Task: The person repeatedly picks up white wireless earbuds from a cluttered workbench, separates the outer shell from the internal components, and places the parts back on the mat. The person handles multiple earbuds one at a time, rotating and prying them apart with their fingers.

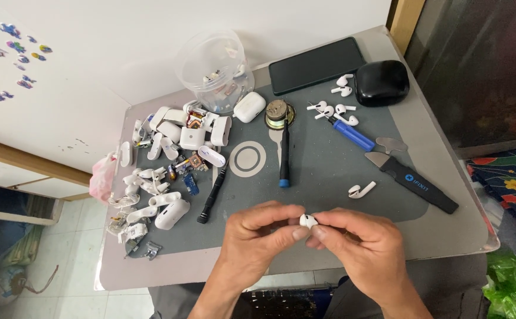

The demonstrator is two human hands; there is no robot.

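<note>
Both hands, left (257,231) and right (358,239), pinch white earbud (307,221) over grey mat (323,171); loose earbud (361,189), screwdrivers (284,155), case pile (169,159) nearby

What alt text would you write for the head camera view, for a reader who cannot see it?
Two bare hands, left hand and right hand, pinch a small white earbud between them over a grey work mat. On the mat lie a blue-tipped screwdriver, a pile of opened white charging cases, loose earbuds and a black phone.

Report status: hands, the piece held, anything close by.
Left hand and right hand both pinch white earbud. Held above grey mat. Loose earbud lies nearby, apart.
</note>
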